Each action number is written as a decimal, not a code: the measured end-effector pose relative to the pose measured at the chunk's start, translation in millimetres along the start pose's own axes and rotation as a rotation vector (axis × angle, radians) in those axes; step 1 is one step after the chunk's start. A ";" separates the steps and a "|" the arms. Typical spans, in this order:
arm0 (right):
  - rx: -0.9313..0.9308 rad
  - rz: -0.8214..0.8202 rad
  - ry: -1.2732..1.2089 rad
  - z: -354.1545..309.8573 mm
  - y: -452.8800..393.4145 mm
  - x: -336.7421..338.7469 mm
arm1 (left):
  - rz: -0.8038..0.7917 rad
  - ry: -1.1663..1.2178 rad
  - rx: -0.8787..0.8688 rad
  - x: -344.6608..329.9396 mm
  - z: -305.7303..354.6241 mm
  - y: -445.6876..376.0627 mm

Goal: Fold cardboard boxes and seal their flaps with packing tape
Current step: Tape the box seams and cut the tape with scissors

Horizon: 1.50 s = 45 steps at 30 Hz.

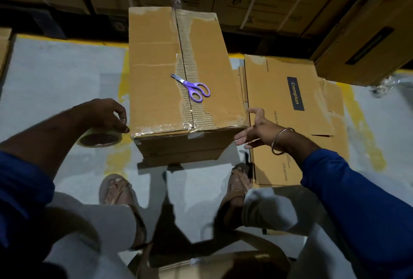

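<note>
On the grey floor ahead, the tall taped brown cardboard box [185, 73] carries loose purple-handled scissors [192, 89] — tipping it would spill them — left hand [105, 115] gripping the clear tape roll [99, 139], right hand [257, 131] spread empty beside its corner.

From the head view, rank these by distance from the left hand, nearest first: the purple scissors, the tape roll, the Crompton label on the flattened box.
1. Tape roll: held in the left hand itself, left of the box.
2. Purple scissors: on top of the closed box, right of that hand.
3. Crompton label: on the flattened box, far right.
</note>
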State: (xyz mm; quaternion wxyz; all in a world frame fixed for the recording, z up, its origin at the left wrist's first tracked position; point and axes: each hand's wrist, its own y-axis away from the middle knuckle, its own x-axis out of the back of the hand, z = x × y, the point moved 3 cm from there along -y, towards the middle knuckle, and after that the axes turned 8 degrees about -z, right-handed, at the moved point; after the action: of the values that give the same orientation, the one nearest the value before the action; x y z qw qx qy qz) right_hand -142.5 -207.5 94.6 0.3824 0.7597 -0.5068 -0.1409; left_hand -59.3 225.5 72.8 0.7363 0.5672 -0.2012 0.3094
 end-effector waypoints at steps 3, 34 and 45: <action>-0.014 -0.026 -0.069 -10.7 2.9 -10.5 | -0.004 -0.004 0.007 -0.5 0.0 0.5; 0.252 0.574 0.937 -122.6 -88.8 -52.6 | 0.316 0.637 0.086 -4.9 -30.6 -7.9; 0.249 0.697 0.808 -126.9 -74.1 15.5 | 0.394 0.536 0.170 -5.9 -10.5 -28.3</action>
State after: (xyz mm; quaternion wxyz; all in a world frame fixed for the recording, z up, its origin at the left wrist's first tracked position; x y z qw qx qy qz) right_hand -10.2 -151.1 128.4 0.4778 0.5802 -0.5539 0.3582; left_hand -44.8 229.6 46.0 0.6390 0.4754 -0.0799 0.5994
